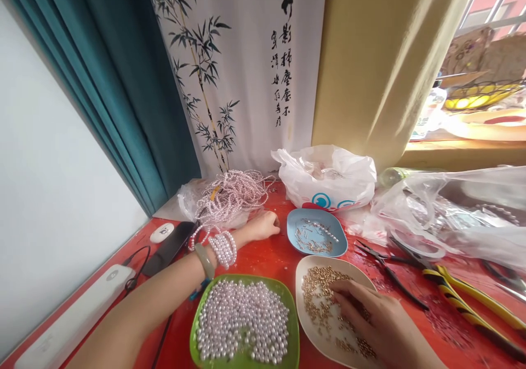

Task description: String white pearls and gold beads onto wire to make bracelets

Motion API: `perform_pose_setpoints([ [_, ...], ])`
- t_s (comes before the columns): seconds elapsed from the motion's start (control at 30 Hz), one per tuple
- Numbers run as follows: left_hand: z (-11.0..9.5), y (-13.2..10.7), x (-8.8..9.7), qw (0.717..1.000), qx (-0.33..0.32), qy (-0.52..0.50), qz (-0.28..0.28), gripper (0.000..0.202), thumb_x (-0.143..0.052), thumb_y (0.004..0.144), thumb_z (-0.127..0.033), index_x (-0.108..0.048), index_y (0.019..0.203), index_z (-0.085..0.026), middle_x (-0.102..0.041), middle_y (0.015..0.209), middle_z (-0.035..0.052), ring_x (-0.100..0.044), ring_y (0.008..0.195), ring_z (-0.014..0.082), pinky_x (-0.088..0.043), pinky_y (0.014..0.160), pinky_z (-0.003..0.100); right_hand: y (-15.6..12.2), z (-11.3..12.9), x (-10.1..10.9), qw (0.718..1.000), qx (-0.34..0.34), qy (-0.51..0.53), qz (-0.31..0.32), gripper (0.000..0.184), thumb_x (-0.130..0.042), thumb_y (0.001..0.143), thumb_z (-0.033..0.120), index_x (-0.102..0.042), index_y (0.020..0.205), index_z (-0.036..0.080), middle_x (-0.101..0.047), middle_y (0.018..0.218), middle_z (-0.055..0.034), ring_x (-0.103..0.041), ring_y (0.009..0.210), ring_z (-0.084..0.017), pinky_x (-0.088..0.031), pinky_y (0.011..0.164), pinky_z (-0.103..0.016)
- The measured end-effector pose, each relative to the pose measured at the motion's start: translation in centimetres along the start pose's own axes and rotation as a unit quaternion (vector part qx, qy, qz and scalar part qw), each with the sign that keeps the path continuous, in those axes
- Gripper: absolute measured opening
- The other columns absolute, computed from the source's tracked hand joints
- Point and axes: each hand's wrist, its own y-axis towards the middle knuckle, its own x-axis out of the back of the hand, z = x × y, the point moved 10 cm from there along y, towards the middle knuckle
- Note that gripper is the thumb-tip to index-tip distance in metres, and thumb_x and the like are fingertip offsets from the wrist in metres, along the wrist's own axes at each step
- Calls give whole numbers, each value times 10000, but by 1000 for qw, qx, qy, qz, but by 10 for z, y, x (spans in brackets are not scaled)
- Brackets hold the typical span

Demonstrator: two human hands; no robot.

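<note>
My left hand (266, 225) is closed, its fingers curled over the red table just left of the blue plate (292, 232); whatever it may hold is hidden. Strands of pearl beads (225, 248) and a bangle (204, 260) circle that wrist. My right hand (370, 314) reaches into the cream plate (303, 325), fingertips drawn together among small gold beads (324, 281); anything pinched there is too small to make out. To the left of this plate, a green tray (196, 314) holds loose pearl beads (242, 319). Small metal pieces and a short pearl strand (326, 231) lie in the blue plate.
Long pearl strands (234, 193) are heaped at the back left. A white plastic bag (329, 177) stands behind the blue plate. Pliers (390, 273) and yellow-and-black pliers (464, 303) lie at right, near clear bags (456, 210). A white power strip (82, 314) runs along the left edge.
</note>
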Motion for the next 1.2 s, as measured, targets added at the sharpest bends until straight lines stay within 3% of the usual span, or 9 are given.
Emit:
perform_pose_setpoints([
  [0.17, -27, -48, 10, 996, -25, -74, 35, 182, -552, 723, -281, -635, 812, -146, -678, 799, 27, -596, 702, 130, -447, 644, 214, 1, 2, 2, 1000, -6, 2, -6, 221, -393, 824, 273, -614, 831, 253, -706, 772, 2, -663, 626, -146, -514, 560, -217],
  [0.27, -46, -98, 0, 980, -61, -150, 115, 188, -623, 679, -283, -631, 813, -150, -661, 805, 24, -590, 725, 127, -443, 635, 209, 0, 2, 1, 1000, -11, 1, 5, 226, -391, 826, 267, -616, 828, 248, -705, 769, 2, -663, 629, -148, -512, 559, -224],
  [0.33, -52, -124, -4, 977, -76, -135, 144, 164, -641, 673, -259, -647, 802, -157, -654, 790, 24, -582, 732, 128, -434, 653, 220, 0, 2, 1, 1000, -12, 1, 9, 233, -384, 830, 265, -616, 836, 242, -705, 777, -4, -663, 637, -152, -512, 566, -232],
  [0.43, -58, -141, -7, 971, -106, -132, 168, 189, -642, 686, -280, -668, 847, -185, -646, 839, 29, -570, 736, 123, -428, 659, 224, 0, 4, 1, 1000, -11, 1, 13, 238, -379, 834, 265, -615, 845, 236, -704, 793, -12, -662, 648, -155, -510, 576, -240],
  [0.6, -51, -118, -6, 971, -86, -167, 150, 118, -633, 677, -245, -688, 770, -197, -653, 836, 24, -577, 754, 128, -423, 659, 216, 0, 3, 0, 1000, -20, -1, 17, 241, -376, 839, 266, -614, 859, 230, -704, 817, -18, -662, 666, -164, -513, 588, -259],
  [0.7, -39, -91, -8, 979, -49, -174, 96, 129, -586, 705, -225, -674, 791, -183, -668, 824, 30, -583, 734, 132, -425, 666, 225, 0, 4, 0, 1000, -18, -5, 14, 238, -377, 839, 268, -612, 856, 233, -704, 806, -15, -663, 654, -164, -514, 582, -257],
  [0.77, -37, -75, -13, 981, -49, -173, 68, 121, -608, 682, -221, -664, 775, -167, -670, 802, 28, -582, 717, 130, -425, 655, 218, 0, 5, 1, 1000, -9, -7, 7, 233, -382, 835, 266, -614, 841, 237, -706, 794, -9, -664, 643, -158, -515, 574, -243],
  [0.87, -37, -58, -28, 985, -57, -146, 79, 122, -628, 652, -186, -655, 764, -145, -665, 758, 22, -575, 679, 125, -418, 607, 202, 0, 6, 4, 1000, -2, -6, -6, 226, -388, 831, 257, -613, 831, 239, -706, 769, 2, -667, 635, -147, -514, 561, -220],
  [1.2, -37, -64, -33, 990, -89, -58, 90, 113, -619, 685, -268, -631, 727, -165, -645, 757, 23, -553, 665, 132, -390, 579, 219, -1, -2, -3, 999, -15, 31, 21, 212, -413, 825, 254, -621, 868, 252, -709, 793, -13, -673, 660, -170, -523, 583, -239],
])
